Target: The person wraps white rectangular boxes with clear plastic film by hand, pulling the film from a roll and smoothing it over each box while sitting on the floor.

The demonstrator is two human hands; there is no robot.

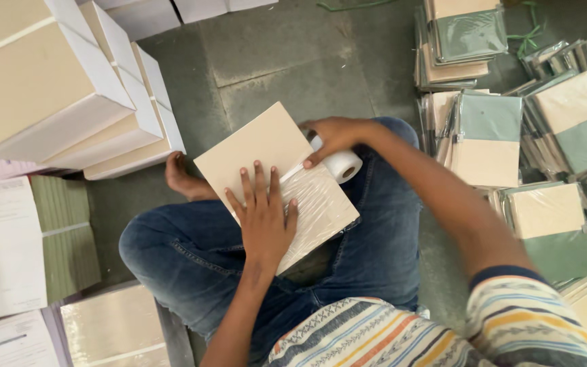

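A beige stack of cards or notebooks [256,153] rests on my lap, over my crossed legs in blue jeans. Clear plastic film [321,200] covers its nearer half. My left hand [263,217] lies flat on the stack with fingers spread, pressing on the film's edge. My right hand [331,136] grips a white roll of clear film [343,165] at the stack's far right edge, with the film stretched from the roll onto the stack.
Tall beige and white stacks [56,88] stand at the left. Papers and green pads [28,245] lie at the lower left. Several film-wrapped beige and green bundles [552,136] are piled at the right. My bare foot [185,180] rests on the grey floor.
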